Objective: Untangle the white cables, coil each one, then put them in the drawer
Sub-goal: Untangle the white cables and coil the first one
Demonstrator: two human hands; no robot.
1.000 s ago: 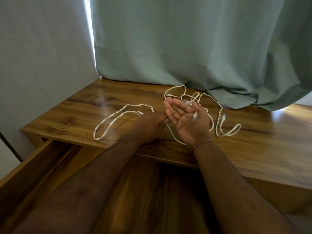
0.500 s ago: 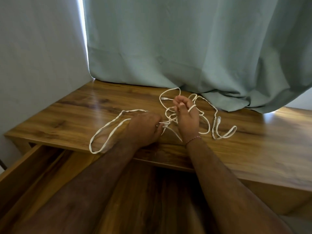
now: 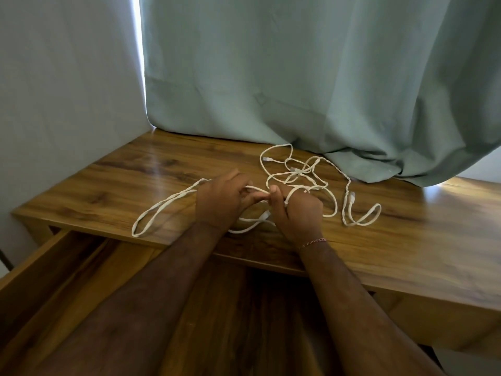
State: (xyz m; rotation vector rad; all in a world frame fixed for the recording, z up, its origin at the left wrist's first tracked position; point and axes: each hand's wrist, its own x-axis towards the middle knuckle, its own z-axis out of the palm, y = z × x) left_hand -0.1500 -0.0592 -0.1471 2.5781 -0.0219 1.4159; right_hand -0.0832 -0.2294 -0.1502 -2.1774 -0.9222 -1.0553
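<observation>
A person's two bare forearms reach forward from the bottom of the view over a wooden desk (image 3: 113,191). On the desktop lies a tangle of white cables (image 3: 303,175), still knotted together and uncoiled.

The left hand (image 3: 221,202) sits near the middle of the desk with its fingers curled, pinching a strand of cable between fingertips and thumb. Behind and to the left of this hand, a long doubled loop of cable (image 3: 160,213) trails across the wood toward the desk's front left edge.

The right hand (image 3: 296,210) is just beside the left, the fingertips of both nearly meeting over the same stretch of cable. Its fingers are curled round several strands, and one strand wraps over the back of the fingers. A thin beaded bracelet (image 3: 313,242) circles the right wrist.

Beyond the right hand, the loose mass of cable spreads in overlapping loops toward the back of the desk. A small white plug (image 3: 268,159) lies inside the farthest loop, and another plug (image 3: 352,198) rests at the right, near a narrow loop that points toward the front edge.

Below the desktop, at lower left, the wooden drawer (image 3: 40,270) stands pulled open under the forearms; no cable is seen in its visible part.

A pale green curtain (image 3: 298,77) hangs behind the desk, its hem bunched on the desktop at the right. A plain wall (image 3: 67,90) fills the left side.
</observation>
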